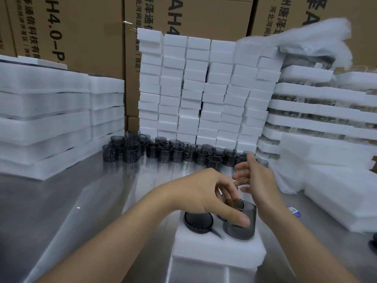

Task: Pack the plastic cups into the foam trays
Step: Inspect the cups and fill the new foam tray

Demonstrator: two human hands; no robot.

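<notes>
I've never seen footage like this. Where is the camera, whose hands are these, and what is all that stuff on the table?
There is no machine here. A person is working with bare hands, and the single picture comes from a wide-angle camera worn on their head, looking forward and down.

The left hand grips a smoky plastic cup at a white foam tray, where a second cup already sits in a hole. The right hand hovers open just behind and holds nothing.

Further back on the steel table stands a row of loose cups. Behind them are stacked foam blocks and cardboard boxes. Piles of foam trays stand at the sides.
</notes>
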